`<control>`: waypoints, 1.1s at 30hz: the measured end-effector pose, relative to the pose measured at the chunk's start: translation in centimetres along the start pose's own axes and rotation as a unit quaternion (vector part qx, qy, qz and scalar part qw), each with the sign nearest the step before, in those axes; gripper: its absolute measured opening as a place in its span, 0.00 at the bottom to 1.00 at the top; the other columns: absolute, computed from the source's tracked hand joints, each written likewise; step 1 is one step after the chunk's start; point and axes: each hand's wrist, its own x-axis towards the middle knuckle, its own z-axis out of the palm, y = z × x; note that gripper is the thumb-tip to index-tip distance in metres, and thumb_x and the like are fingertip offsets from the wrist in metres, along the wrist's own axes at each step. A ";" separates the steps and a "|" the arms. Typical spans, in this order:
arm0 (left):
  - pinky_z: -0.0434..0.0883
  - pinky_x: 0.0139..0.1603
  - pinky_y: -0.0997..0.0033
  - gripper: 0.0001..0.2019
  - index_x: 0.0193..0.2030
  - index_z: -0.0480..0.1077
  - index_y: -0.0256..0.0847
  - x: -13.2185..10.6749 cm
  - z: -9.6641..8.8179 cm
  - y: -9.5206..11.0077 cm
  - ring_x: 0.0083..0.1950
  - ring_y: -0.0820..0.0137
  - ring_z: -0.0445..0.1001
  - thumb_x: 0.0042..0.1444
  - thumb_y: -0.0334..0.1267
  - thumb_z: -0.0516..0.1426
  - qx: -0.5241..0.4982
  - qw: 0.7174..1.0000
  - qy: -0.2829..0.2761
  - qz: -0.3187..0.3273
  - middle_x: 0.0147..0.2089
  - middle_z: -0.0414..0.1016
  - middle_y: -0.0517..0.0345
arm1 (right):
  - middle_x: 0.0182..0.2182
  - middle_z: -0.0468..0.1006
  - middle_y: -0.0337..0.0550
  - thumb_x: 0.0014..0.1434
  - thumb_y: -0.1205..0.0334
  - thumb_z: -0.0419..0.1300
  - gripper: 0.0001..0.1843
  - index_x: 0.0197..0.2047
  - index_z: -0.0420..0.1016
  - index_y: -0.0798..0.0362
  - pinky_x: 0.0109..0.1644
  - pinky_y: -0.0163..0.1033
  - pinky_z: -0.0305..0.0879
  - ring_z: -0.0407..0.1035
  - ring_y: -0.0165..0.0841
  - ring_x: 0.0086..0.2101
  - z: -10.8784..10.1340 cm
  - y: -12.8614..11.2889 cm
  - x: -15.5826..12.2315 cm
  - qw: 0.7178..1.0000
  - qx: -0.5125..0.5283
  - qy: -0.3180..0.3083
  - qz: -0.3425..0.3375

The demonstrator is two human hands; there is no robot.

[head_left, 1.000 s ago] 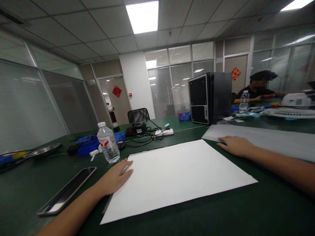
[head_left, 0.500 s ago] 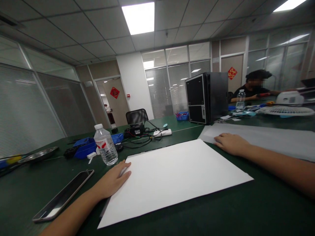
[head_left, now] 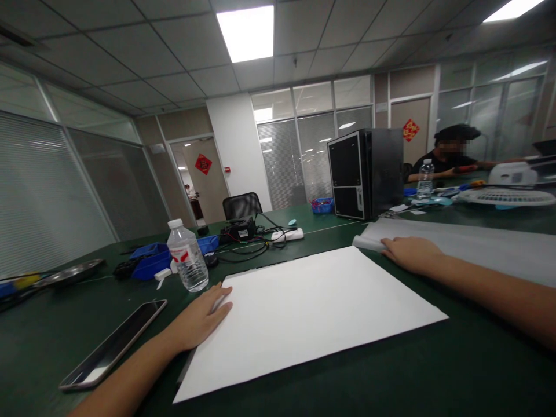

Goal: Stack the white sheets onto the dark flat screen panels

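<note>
Green table point(head_left: 347, 385) in an office with a tiled ceiling, lit panels, and blinds behind glass partitions. Toward the far edge: a black chair point(head_left: 242, 205) beyond, cables and a power strip point(head_left: 287, 234) on the top, a dark computer tower point(head_left: 369, 174) to the right of these. Across the table's right part, a person point(head_left: 441, 165) in a dark cap sits behind a clear bottle. White sheet point(head_left: 308, 313) lies flat on the near part of the table, well in from the left edge; phone point(head_left: 113, 346) and labelled water bottle point(head_left: 187, 259) to its left. Left hand point(head_left: 197, 319) rests over the sheet's left edge, thumb and forefinger spread apart, near its far left corner. Right hand point(head_left: 412, 255) lies palm down on the left end of a translucent sheet point(head_left: 482, 249), just beyond the white one; fingers partly hidden, cannot tell whether they grip.
</note>
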 end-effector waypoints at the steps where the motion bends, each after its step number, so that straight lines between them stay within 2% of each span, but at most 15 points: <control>1: 0.56 0.74 0.46 0.37 0.69 0.67 0.36 0.0 0.0 0.0 0.74 0.51 0.59 0.65 0.62 0.48 0.001 1.000 -0.001 0.000 0.74 0.61 0.42 | 0.47 0.78 0.61 0.70 0.48 0.47 0.26 0.61 0.70 0.54 0.45 0.55 0.69 0.75 0.52 0.43 -0.1 -0.1 -0.1 1.000 -0.004 0.003 0.002; 10: 0.55 0.74 0.47 0.37 0.70 0.65 0.36 0.0 0.0 -0.1 0.75 0.51 0.58 0.65 0.62 0.46 0.013 1.000 -0.013 -0.004 0.75 0.59 0.42 | 0.50 0.78 0.59 0.69 0.60 0.44 0.26 0.67 0.63 0.53 0.41 0.54 0.71 0.76 0.52 0.41 -2.2 -1.5 -1.3 0.998 -0.019 0.060 0.002; 17: 0.54 0.74 0.46 0.37 0.70 0.65 0.36 0.0 0.1 -0.2 0.75 0.50 0.57 0.65 0.62 0.46 0.010 1.000 -0.012 0.002 0.75 0.59 0.41 | 0.56 0.76 0.53 0.71 0.51 0.46 0.29 0.72 0.59 0.47 0.45 0.55 0.72 0.75 0.52 0.45 -4.1 -5.3 -3.0 0.993 0.000 0.108 -0.051; 20: 0.54 0.74 0.46 0.37 0.70 0.64 0.35 0.0 -0.1 0.1 0.75 0.50 0.57 0.66 0.62 0.46 0.012 1.000 -0.016 -0.001 0.75 0.59 0.41 | 0.56 0.77 0.51 0.71 0.48 0.46 0.30 0.72 0.59 0.46 0.47 0.54 0.73 0.76 0.50 0.46 -4.5 -7.4 -4.0 0.990 0.020 0.112 -0.085; 22: 0.54 0.74 0.46 0.38 0.71 0.64 0.35 -0.1 -0.2 0.2 0.75 0.50 0.57 0.66 0.62 0.46 0.014 1.000 -0.020 -0.004 0.75 0.58 0.40 | 0.55 0.77 0.52 0.70 0.46 0.47 0.31 0.71 0.61 0.47 0.48 0.54 0.72 0.76 0.49 0.46 -4.8 -8.6 -4.6 0.985 0.042 0.109 -0.127; 25: 0.55 0.74 0.47 0.37 0.71 0.64 0.36 -0.1 -0.2 0.3 0.75 0.51 0.57 0.66 0.62 0.46 0.014 1.000 -0.019 -0.005 0.75 0.59 0.41 | 0.54 0.78 0.53 0.69 0.44 0.48 0.29 0.66 0.70 0.49 0.51 0.56 0.71 0.75 0.49 0.47 -5.3 -9.7 -5.3 0.975 0.068 0.101 -0.188; 29: 0.54 0.75 0.47 0.38 0.71 0.64 0.34 -0.1 -0.1 0.1 0.75 0.51 0.57 0.66 0.61 0.45 0.019 1.000 -0.017 -0.002 0.75 0.58 0.40 | 0.52 0.79 0.52 0.70 0.45 0.46 0.28 0.60 0.76 0.51 0.52 0.55 0.70 0.75 0.48 0.47 -5.4 -9.6 -5.2 0.971 0.090 0.091 -0.202; 33: 0.55 0.74 0.47 0.37 0.70 0.66 0.36 0.1 0.2 -0.3 0.75 0.51 0.58 0.65 0.62 0.47 0.018 1.000 -0.002 0.004 0.74 0.60 0.42 | 0.54 0.78 0.52 0.69 0.43 0.46 0.29 0.59 0.76 0.52 0.57 0.55 0.67 0.72 0.48 0.51 -4.5 -8.1 -4.2 0.973 0.115 0.089 -0.182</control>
